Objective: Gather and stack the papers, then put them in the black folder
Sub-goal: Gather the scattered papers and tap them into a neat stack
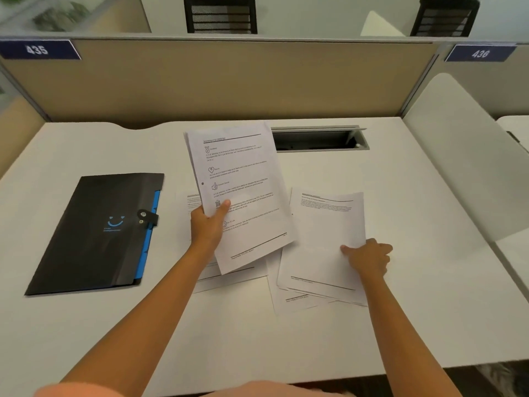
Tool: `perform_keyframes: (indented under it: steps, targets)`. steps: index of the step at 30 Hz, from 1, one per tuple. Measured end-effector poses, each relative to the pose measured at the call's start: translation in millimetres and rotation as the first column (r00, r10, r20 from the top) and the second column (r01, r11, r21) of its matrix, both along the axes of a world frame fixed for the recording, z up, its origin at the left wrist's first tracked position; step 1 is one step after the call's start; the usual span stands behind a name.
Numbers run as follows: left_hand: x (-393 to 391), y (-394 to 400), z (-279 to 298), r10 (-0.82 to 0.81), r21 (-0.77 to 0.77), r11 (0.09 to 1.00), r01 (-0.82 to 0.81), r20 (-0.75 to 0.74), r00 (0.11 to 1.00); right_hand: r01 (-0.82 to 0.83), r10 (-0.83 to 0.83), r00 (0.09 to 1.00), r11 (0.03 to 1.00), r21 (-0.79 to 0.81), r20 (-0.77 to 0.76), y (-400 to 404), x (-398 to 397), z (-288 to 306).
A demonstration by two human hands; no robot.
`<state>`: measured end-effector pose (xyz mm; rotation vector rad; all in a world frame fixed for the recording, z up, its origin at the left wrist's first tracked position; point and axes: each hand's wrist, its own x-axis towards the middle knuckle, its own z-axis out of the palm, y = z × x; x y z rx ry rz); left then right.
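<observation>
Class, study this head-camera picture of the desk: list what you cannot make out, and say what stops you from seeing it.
1. Head view: how many sheets the left hand holds; the held stack shows only its top page.
2. Head view: the sheets under the held stack; the stack and forearm cover them.
3. Head view: the body text on the page under the right hand; too small.
4. Head view: the black folder contents; it is snapped shut.

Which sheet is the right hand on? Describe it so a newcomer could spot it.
Start at the white desk and look right of the raised stack in the left hand. The right hand grips the top sheet by its right edge, over other loose pages. Unlike the fully printed stack, it is mostly blank, with text only near the top.
</observation>
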<state>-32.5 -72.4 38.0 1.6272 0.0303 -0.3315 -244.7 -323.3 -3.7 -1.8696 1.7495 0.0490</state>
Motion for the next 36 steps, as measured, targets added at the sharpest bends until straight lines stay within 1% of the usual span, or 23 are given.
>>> perform_keyframes:
  steps: [2,4,8,11,14,17,20,23,24,27,30,36]
  targets:
    - [-0.3,-0.4,-1.2,-0.013,0.008,1.000,0.012,0.006,1.000,-0.008,0.006,0.999,0.999,0.031,0.047,-2.2,-0.9,0.2]
    - [0.4,-0.1,-3.4,-0.020,0.018,1.000,0.020,0.005,1.000,-0.032,0.029,0.996,0.999,0.027,0.080,-5.1,-2.8,1.2]
    - [3.4,4.3,-8.2,-0.012,0.059,0.998,0.011,0.010,1.000,-0.051,0.056,0.978,0.998,-0.028,0.199,-6.5,-7.8,1.0]
    - [6.7,9.8,-12.2,-0.001,0.097,0.995,-0.001,0.020,1.000,-0.035,0.056,0.940,0.997,-0.067,0.336,-11.3,-12.5,-2.6]
    - [10.7,17.8,-18.1,-0.007,0.130,0.992,0.007,-0.003,1.000,-0.017,0.052,0.868,0.997,-0.075,0.493,-20.1,-18.6,-6.5]
    - [12.7,25.0,-23.2,-0.015,0.173,0.985,0.019,-0.028,0.999,0.046,-0.026,0.785,0.999,-0.016,0.619,-29.0,-23.6,-7.0]
    - [12.6,29.1,-27.1,-0.028,0.188,0.981,0.037,-0.050,0.998,0.082,-0.076,0.697,0.996,0.026,0.713,-35.3,-25.6,-4.9]
    - [10.0,30.2,-29.4,-0.041,0.194,0.979,0.056,-0.079,0.996,0.060,-0.098,0.588,0.995,0.077,0.803,-36.4,-23.7,-1.8]
    - [8.6,30.0,-29.6,-0.049,0.185,0.980,0.066,-0.092,0.995,0.043,-0.098,0.562,0.995,0.090,0.822,-35.1,-22.0,-1.0]
    - [4.2,27.8,-28.8,-0.101,0.143,0.982,0.120,-0.136,0.986,-0.037,-0.079,0.526,0.993,0.115,0.847,-28.2,-13.0,0.3]
    - [0.9,25.1,-27.2,-0.153,0.103,0.980,0.170,-0.157,0.976,-0.089,-0.113,0.478,0.980,0.176,0.871,-19.3,-1.9,1.5]
    - [1.9,25.1,-28.4,-0.130,0.108,0.983,0.147,-0.148,0.980,-0.139,-0.131,0.363,0.971,0.193,0.923,-11.2,13.9,20.2]
